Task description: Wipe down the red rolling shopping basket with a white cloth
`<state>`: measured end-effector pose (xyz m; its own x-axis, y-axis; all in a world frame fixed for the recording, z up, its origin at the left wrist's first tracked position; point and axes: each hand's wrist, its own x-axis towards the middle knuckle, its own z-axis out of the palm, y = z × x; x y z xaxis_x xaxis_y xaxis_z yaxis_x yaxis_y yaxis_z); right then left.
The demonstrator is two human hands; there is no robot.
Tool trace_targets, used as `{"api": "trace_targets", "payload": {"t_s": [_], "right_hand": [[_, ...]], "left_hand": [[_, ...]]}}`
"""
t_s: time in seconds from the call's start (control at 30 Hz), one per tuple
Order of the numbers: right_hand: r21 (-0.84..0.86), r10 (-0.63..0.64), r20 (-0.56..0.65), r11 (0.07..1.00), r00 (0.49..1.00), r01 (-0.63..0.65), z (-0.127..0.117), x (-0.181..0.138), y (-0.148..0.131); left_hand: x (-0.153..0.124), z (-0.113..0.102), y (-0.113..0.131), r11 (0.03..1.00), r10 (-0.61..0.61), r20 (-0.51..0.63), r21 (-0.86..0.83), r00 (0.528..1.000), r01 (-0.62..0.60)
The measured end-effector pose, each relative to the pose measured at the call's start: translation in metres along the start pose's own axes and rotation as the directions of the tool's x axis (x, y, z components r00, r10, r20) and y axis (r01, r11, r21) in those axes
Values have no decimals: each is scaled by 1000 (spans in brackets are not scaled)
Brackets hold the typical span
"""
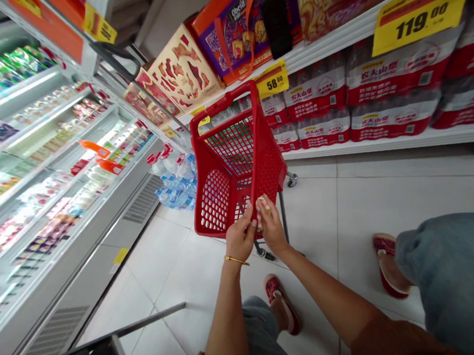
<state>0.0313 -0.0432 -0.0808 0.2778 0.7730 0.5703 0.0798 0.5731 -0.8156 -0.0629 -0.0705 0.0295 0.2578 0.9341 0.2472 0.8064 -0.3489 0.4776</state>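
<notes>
My left hand (240, 235), with a gold bracelet (236, 260) at its wrist, has its thumb and fingers pressed together at the near edge of a red shopping cart basket (214, 197). Close beside it, my right hand (273, 224) curls its fingers round a small pale, pink-patterned item (261, 215). Both hands meet at this item, which the fingers partly cover; its kind cannot be made out. Through the basket's holes, the floor and shelf goods show.
Shelves with red-wrapped packs of bottled water (394, 110) and gift boxes (188, 70) run along the far side. A refrigerated display (68, 186) stands at left, blue-wrapped bottles (179, 186) beside the cart. A metal bar (152, 318) juts in at lower left.
</notes>
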Motion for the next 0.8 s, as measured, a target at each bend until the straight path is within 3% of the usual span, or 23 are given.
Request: {"api": "trace_targets", "payload": {"t_s": [0.47, 0.63, 0.8], "right_hand": [[-6, 14, 141, 1000, 990, -14, 1, -41, 24], [-26, -7, 185, 1000, 983, 12, 4, -46, 25], [-44, -32, 179, 998, 983, 40, 7, -47, 21]], "left_hand": [[-11, -19, -15, 1000, -25, -55, -5, 998, 25], [-14, -21, -17, 998, 8, -173, 59, 985, 2], [-10, -17, -13, 991, 14, -339, 130, 941, 32]]}}
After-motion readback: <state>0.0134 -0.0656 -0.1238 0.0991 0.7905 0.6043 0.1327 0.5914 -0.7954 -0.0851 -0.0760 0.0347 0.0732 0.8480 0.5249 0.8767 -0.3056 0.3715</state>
